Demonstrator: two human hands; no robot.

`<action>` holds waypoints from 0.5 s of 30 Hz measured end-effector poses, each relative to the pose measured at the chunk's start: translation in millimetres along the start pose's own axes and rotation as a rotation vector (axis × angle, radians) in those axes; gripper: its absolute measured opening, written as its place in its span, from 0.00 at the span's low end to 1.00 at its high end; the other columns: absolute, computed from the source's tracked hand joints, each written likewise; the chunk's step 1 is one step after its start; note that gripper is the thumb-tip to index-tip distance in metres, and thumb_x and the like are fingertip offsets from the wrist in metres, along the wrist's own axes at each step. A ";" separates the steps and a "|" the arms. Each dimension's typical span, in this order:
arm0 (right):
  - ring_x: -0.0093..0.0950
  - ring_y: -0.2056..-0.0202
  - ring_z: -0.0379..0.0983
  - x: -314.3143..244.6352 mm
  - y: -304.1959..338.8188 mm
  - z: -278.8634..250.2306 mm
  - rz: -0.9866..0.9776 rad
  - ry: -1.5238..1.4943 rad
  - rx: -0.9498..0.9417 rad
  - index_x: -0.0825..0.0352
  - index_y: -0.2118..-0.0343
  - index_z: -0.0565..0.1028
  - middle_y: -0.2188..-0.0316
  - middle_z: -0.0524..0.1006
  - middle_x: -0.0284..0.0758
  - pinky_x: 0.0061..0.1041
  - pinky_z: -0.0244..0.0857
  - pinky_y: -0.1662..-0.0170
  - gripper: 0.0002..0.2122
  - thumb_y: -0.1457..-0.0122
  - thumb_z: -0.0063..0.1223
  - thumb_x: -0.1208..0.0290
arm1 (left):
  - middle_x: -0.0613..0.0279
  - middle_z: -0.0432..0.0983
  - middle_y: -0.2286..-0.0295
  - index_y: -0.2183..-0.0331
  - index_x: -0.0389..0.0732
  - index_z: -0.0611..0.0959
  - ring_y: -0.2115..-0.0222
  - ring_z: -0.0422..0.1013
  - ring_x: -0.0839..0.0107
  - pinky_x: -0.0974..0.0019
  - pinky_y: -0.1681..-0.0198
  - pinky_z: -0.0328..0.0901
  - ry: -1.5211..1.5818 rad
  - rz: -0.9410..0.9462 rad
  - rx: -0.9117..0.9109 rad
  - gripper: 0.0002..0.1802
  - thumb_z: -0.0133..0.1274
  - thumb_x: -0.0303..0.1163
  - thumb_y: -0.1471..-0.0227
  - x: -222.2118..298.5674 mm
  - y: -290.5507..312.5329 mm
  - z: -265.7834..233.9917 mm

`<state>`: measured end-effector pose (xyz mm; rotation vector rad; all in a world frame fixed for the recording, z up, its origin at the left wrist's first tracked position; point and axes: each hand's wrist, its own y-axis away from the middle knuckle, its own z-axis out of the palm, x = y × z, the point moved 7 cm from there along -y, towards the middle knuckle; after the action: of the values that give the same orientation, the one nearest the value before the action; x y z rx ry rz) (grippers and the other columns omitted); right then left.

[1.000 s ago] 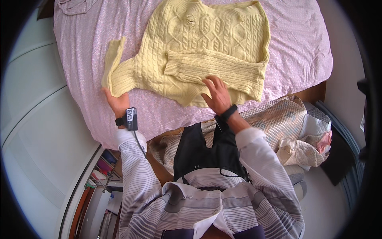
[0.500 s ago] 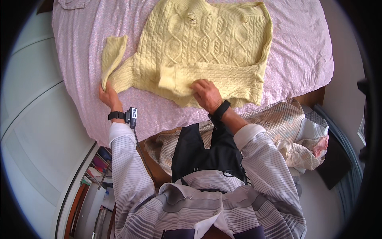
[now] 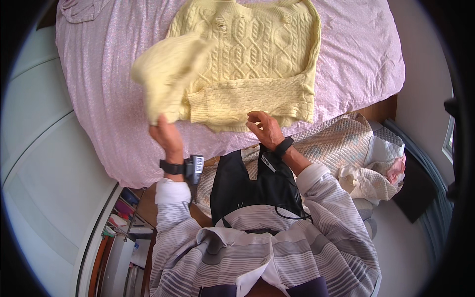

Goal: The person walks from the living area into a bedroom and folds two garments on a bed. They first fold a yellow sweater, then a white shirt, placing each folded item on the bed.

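Note:
A yellow cable-knit sweater (image 3: 252, 49) lies spread on a pink bed. Its right sleeve (image 3: 252, 99) is laid flat across the lower part, cuff toward the left. My left hand (image 3: 167, 134) is closed on the edge of the left sleeve (image 3: 170, 74), which is raised off the bed, folding inward and blurred by motion. My right hand (image 3: 267, 129) hovers at the sweater's lower edge, fingers curved and apart, with nothing seen in them. Small slits show in the knit near the top.
The pink-covered bed (image 3: 109, 89) fills the far area. A quilted blanket (image 3: 326, 143) hangs or lies along its near right edge, with white and pink cloth at its end. A pale glossy panel (image 3: 39, 148) and a shelf of goods (image 3: 123, 218) stand at left.
My left hand has moved right and nearer, swinging the left sleeve up and inward over the sweater. My right hand has come off the right sleeve, toward the near edge.

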<state>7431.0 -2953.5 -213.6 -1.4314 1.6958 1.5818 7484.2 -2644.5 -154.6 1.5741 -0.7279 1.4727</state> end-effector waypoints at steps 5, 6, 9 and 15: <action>0.36 0.54 0.76 66.0 23.8 -17.8 0.432 -0.683 0.043 0.69 0.47 0.69 0.53 0.76 0.42 0.31 0.73 0.56 0.21 0.35 0.50 0.58 | 0.50 0.66 0.44 0.42 0.40 0.71 0.42 0.62 0.53 0.54 0.39 0.55 -0.426 0.362 -0.579 0.30 0.46 0.25 0.49 -31.4 77.5 120.4; 0.37 0.48 0.72 77.5 24.2 -15.7 0.529 -0.818 0.066 0.66 0.42 0.63 0.49 0.74 0.39 0.37 0.71 0.52 0.26 0.34 0.44 0.51 | 0.53 0.65 0.42 0.41 0.43 0.70 0.40 0.59 0.52 0.53 0.37 0.53 -0.495 0.369 -0.681 0.33 0.46 0.23 0.52 -43.0 90.4 132.1; 0.37 0.40 0.62 90.4 4.0 -26.7 0.530 -1.367 0.181 0.67 0.38 0.57 0.41 0.66 0.39 0.44 0.59 0.41 0.33 0.35 0.42 0.45 | 0.55 0.63 0.41 0.42 0.45 0.72 0.39 0.58 0.54 0.49 0.36 0.49 -0.742 0.450 -0.838 0.37 0.48 0.20 0.59 -67.2 117.8 137.8; 0.28 0.57 0.74 88.1 -9.1 -86.9 0.256 -1.145 0.544 0.70 0.51 0.72 0.56 0.77 0.36 0.30 0.69 0.52 0.18 0.38 0.56 0.63 | 0.52 0.61 0.40 0.44 0.46 0.73 0.39 0.56 0.54 0.44 0.37 0.48 -0.967 0.458 -0.898 0.37 0.58 0.24 0.60 -80.7 127.0 131.9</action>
<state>7433.6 -3064.9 -268.1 0.0419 1.3740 1.4137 7429.0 -2830.2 -204.5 1.3291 -2.0534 0.3635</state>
